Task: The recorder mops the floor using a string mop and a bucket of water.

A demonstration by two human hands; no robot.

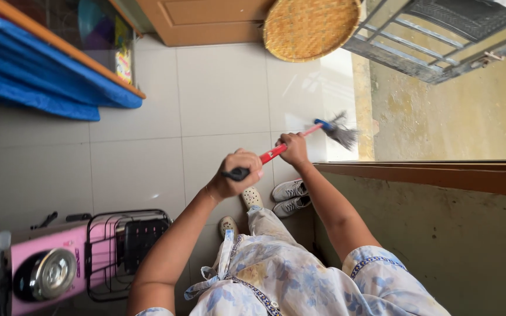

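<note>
We see a white tiled floor (147, 164) as our landmark. On it, left of us, stands a pink scooter (42, 263) with a black wire basket (127, 246); a round woven tray (311, 26) leans at its far edge. Grey sneakers (290, 197) lie near our feet. Our left hand (236, 174) and right hand (293, 149) grip a red-handled broom (300, 137), fingers closed, bristles at the doorway's edge.

We stand on a pale tiled floor (147, 117); a round woven tray (311, 26) leans by a wooden door (206, 20), daylight falling through an open metal gate (434, 35).
</note>
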